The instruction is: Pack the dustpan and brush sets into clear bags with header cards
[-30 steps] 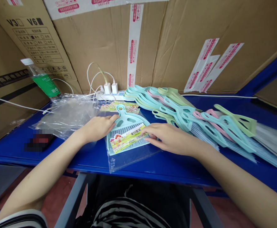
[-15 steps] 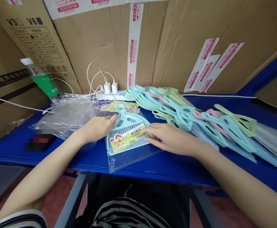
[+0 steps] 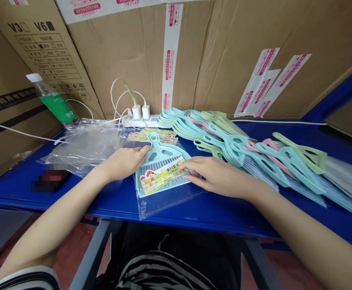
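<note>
A light blue dustpan (image 3: 164, 152) lies on the desk in front of me, with a matching brush (image 3: 152, 165) nested in it, its grey-blue bristles showing. Across the bristles a yellow-green label card (image 3: 159, 177) with red mushrooms sits at a slant. A clear plastic bag (image 3: 164, 207) reaches out below the set. My left hand (image 3: 127, 162) is closed at the dustpan's upper left edge, thumb and fingers against it. At the card's right end my right hand (image 3: 208, 173) has its fingers curled in a pinch; the fingertips are partly hidden.
Several dustpans (image 3: 179, 123) are stacked behind, and several brushes (image 3: 272, 161) lie to the right. More label cards (image 3: 152, 135) rest behind the set. Clear bags (image 3: 85, 143), a green-labelled bottle (image 3: 58, 106) and a blurred dark object (image 3: 50, 179) are leftward. A power strip (image 3: 150, 121) borders the cardboard.
</note>
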Demonstrator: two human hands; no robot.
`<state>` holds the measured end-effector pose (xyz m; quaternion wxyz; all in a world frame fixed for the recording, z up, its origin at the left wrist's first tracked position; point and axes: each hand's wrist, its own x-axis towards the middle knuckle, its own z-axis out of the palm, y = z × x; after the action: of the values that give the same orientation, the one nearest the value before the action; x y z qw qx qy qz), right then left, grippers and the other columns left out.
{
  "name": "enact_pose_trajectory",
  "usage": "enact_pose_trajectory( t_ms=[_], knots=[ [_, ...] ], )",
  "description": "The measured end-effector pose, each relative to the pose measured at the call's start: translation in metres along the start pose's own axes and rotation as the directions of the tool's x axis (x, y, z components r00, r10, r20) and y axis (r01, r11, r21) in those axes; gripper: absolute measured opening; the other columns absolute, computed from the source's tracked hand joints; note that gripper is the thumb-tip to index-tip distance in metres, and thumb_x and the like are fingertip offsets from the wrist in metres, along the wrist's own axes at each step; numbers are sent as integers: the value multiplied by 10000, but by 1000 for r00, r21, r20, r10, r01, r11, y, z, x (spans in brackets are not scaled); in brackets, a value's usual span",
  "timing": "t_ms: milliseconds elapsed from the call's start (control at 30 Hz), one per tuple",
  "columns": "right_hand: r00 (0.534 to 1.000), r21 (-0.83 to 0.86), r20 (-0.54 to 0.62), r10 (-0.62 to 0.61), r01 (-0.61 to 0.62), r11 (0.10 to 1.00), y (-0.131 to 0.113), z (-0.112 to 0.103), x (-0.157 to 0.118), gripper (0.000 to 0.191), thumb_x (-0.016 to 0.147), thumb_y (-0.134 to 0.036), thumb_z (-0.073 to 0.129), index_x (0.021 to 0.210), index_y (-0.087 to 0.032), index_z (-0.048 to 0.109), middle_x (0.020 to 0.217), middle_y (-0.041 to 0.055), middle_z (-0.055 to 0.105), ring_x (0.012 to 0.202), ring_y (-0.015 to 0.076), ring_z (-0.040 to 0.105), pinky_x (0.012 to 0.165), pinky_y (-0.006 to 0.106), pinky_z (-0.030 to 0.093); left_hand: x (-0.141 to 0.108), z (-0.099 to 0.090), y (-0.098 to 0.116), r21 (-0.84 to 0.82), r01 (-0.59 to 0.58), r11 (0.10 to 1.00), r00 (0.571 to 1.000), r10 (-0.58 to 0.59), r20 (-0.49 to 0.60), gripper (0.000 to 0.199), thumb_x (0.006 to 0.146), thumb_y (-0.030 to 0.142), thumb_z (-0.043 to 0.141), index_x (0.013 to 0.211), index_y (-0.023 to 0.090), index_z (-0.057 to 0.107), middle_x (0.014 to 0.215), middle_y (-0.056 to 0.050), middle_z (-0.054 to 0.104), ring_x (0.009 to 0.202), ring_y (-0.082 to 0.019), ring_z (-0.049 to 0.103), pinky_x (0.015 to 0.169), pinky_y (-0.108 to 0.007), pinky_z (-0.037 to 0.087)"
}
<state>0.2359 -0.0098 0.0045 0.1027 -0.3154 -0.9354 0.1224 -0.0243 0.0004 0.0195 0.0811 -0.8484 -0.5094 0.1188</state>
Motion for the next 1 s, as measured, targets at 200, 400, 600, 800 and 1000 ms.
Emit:
enact_pose_trajectory(
  t_ms=[200,400,600,800,1000],
  knots=[
    [1000,-5,12,9,-9,1000,-1,-1,0,156,956,-222,448,955,-205,603,813,37,619,685,176,565,642,296,419,0,3,-2,-7,-24,1000,998,24,-52,425,1004,331,234,1326,170,460,1140,-129,722,860,-234,720,686,-322,517],
    [1000,-20,23,17,-17,1000,-3,-2,0,146,958,-212,457,935,-200,600,830,49,633,716,184,584,653,293,416,1,3,-2,1,-11,1000,999,11,-36,426,1008,334,234,1334,169,454,1159,-133,715,875,-239,720,692,-322,519],
    [999,-42,31,21,-20,999,-2,-1,-1,154,950,-209,470,995,-191,616,890,67,660,776,203,614,675,307,433,1,2,0,25,-8,1000,1000,9,-22,426,1008,323,235,1335,158,452,1161,-140,713,887,-246,721,693,-327,524],
    [999,-43,45,25,-24,999,-2,-1,-3,221,952,-221,476,1097,-182,637,1005,96,691,917,241,647,757,348,472,1,-2,1,16,5,1000,1000,-5,23,432,1014,313,237,1372,154,419,1178,-147,705,924,-258,720,726,-343,529],
    [1000,4,4,-12,12,1000,1,0,-2,259,957,-209,477,1117,-198,681,1060,89,728,977,233,667,822,359,503,1,0,0,3,0,1000,1000,0,10,432,1006,315,237,1364,158,423,1148,-143,715,901,-253,717,709,-337,520]
  ],
)
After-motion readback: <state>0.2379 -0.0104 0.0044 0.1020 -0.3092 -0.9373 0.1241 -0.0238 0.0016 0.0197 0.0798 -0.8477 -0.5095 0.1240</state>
